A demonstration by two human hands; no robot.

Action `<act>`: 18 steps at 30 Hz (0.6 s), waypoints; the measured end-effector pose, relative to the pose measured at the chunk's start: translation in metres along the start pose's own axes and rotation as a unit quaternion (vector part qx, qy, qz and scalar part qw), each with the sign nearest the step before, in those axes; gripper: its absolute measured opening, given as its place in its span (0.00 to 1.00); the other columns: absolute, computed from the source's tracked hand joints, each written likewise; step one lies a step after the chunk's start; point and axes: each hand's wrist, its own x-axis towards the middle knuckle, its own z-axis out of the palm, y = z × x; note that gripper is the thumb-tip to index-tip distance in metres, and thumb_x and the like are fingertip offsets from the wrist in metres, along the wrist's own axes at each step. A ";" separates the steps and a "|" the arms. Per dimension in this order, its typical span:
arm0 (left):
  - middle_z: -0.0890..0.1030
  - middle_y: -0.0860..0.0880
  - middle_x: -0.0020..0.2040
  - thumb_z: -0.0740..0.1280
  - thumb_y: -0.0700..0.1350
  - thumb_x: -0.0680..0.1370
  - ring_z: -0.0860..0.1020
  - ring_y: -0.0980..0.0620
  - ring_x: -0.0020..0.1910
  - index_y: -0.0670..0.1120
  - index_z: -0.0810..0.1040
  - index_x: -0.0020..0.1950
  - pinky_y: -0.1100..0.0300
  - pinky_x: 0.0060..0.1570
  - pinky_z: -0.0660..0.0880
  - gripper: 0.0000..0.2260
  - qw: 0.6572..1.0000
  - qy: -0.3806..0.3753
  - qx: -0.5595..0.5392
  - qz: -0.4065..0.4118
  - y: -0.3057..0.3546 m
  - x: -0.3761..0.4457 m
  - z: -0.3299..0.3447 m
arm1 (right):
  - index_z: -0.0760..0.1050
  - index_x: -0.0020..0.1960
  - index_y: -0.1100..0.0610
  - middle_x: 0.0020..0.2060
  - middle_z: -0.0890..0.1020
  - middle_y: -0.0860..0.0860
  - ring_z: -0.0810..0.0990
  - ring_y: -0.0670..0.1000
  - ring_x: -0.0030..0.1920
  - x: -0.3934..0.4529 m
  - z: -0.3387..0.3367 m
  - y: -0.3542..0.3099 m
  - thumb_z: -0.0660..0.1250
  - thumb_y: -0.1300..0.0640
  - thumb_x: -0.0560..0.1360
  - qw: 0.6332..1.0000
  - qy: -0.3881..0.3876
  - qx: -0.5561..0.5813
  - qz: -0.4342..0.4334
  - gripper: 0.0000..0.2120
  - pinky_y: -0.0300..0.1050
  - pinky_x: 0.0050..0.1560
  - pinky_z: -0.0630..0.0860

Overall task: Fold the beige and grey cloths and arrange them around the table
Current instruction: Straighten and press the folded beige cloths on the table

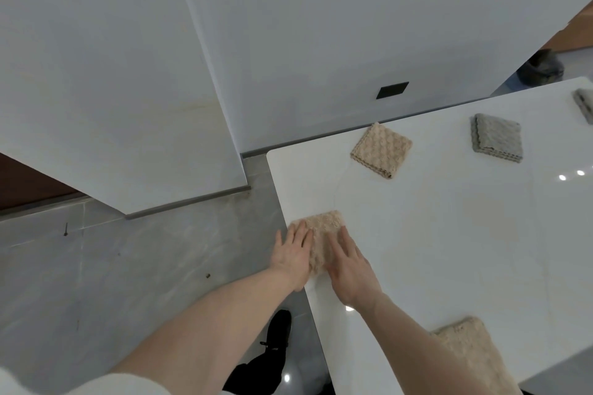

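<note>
**A:** What could have gone wrong there?

**B:** The beige cloth (322, 234) under the hands lay right at the table's (417, 234) left edge. The left hand (293, 255) partly overhung that edge, so a push to the left would probably have slid the cloth off onto the floor (128, 266). The top looked glossy, so I judged the fabric would skate rather than stay put.

**A:** And the grip?

**B:** Neither hand clamped anything. Both lay flat, fingers spread, palms down on the cloth, the right hand (348, 266) just beside the left. Uneven pressing could have skewed the layers.

**A:** How did the cloth look?

**B:** Soft, nubbly, folded to a small pad, its far end showing beyond the fingertips.

**A:** The others?

**B:** A folded beige square (380, 151) sat near the far edge, a folded grey cloth (496, 138) to its right, another grey one (584, 104) cut off at the frame's right. A third beige piece (471, 353) lay at the near edge, partly behind the right forearm.
</note>
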 end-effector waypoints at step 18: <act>0.52 0.46 0.82 0.65 0.55 0.78 0.49 0.43 0.81 0.46 0.53 0.82 0.40 0.79 0.46 0.37 0.995 0.039 -0.095 0.014 -0.004 -0.001 -0.019 | 0.27 0.78 0.48 0.78 0.29 0.49 0.38 0.53 0.81 0.031 0.001 0.017 0.52 0.56 0.84 0.995 -0.066 -0.075 -0.008 0.37 0.57 0.80 0.48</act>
